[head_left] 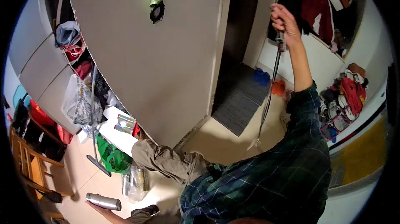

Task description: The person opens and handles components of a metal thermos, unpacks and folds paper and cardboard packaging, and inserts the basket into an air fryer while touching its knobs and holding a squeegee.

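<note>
Holding a steel flask [103, 202] nearly level over the tiled floor [81, 176], with the left hand [98, 208] curled around its underside. Dangling what looks like a dark strap [276, 63] from the closed right hand [286, 23], near orange slippers [278, 87].

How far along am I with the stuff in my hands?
Picking up looks done: the silver metal bottle is in your left hand. In hand too is the long, thin, dark strap-like item, hanging from your raised right hand, well apart from the bottle. What's left is probably placing or using both, since neither is set down.
</note>
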Demonstrator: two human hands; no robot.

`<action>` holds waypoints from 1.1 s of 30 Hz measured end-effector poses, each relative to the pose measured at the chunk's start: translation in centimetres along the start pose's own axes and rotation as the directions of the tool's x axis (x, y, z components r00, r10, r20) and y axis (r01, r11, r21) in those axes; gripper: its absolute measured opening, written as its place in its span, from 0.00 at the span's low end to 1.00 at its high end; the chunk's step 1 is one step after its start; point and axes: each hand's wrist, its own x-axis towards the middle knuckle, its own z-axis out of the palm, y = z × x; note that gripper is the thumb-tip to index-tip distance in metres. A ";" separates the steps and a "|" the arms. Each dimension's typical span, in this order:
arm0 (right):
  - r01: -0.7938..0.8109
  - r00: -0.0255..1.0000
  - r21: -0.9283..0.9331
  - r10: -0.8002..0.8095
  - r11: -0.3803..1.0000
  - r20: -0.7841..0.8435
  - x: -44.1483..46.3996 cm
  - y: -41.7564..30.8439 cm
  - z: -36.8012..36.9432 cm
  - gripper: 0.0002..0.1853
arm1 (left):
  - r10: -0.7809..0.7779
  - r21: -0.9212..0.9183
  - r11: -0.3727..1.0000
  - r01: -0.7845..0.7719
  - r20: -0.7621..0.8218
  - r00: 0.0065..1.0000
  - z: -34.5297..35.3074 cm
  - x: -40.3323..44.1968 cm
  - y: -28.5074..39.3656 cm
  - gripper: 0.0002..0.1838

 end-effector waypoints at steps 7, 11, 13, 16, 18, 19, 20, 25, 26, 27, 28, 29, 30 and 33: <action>-0.288 0.940 -0.048 0.273 0.956 -0.203 9.4 18.9 -13.4 0.19 | 0.197 0.080 0.978 -0.195 -0.021 0.980 -3.0 -7.6 3.3 0.33; -0.172 0.917 -0.053 0.140 0.984 -0.373 15.9 31.2 -19.1 0.21 | 0.172 -0.021 0.985 -0.173 -0.050 0.984 -7.4 -8.8 4.4 0.32; -0.272 0.894 -0.073 0.224 0.960 -0.388 17.3 35.2 -17.4 0.22 | 0.114 -0.088 0.988 -0.125 -0.128 0.985 -10.3 -9.3 4.8 0.28; -0.388 0.850 -0.122 0.304 0.913 -0.431 18.0 40.0 -16.6 0.22 | 0.232 -0.102 0.958 -0.269 -0.275 0.933 -10.3 -9.8 5.0 0.31; -0.476 0.813 -0.154 0.367 0.866 -0.452 19.7 42.2 -17.3 0.22 | 0.219 -0.105 0.961 -0.257 -0.284 0.934 -4.6 -13.4 6.7 0.29; -0.494 0.803 -0.175 0.369 0.852 -0.469 20.4 43.0 -18.4 0.22 | 0.184 -0.097 0.969 -0.225 -0.322 0.929 -4.8 -12.7 6.5 0.30; -0.513 0.792 -0.184 0.380 0.838 -0.477 20.4 43.0 -18.9 0.23 | 0.138 -0.111 0.976 -0.187 -0.349 0.927 -4.5 -12.8 6.6 0.31; -0.570 0.769 -0.236 0.411 0.787 -0.490 18.7 43.9 -21.2 0.23 | 0.180 -0.040 0.978 -0.205 -0.336 0.925 -3.9 -13.0 6.2 0.35; -0.581 0.763 -0.239 0.419 0.778 -0.492 18.2 44.2 -21.5 0.23 | 0.201 -0.045 0.973 -0.228 -0.328 0.923 -3.3 -13.3 6.1 0.36; -0.592 0.758 -0.245 0.428 0.767 -0.493 17.9 44.0 -22.0 0.24 | 0.204 -0.041 0.973 -0.229 -0.318 0.926 -3.3 -13.1 6.0 0.37; -0.605 0.753 -0.259 0.437 0.753 -0.492 17.4 44.1 -22.1 0.24 | 0.229 -0.019 0.969 -0.246 -0.292 0.928 -3.0 -13.1 5.8 0.37; -0.620 0.748 -0.267 0.453 0.738 -0.484 17.0 44.1 -22.2 0.24 | 0.229 -0.048 0.967 -0.252 -0.280 0.932 -3.0 -12.8 5.6 0.37; -0.637 0.739 -0.281 0.465 0.718 -0.488 16.3 44.0 -22.5 0.24 | 0.229 -0.073 0.964 -0.257 -0.265 0.937 -3.2 -12.2 5.5 0.37; -0.699 0.714 -0.417 0.525 0.581 -0.464 13.4 43.7 -23.0 0.25 | 0.207 -0.186 0.952 -0.242 -0.189 0.960 -3.3 -10.9 4.6 0.37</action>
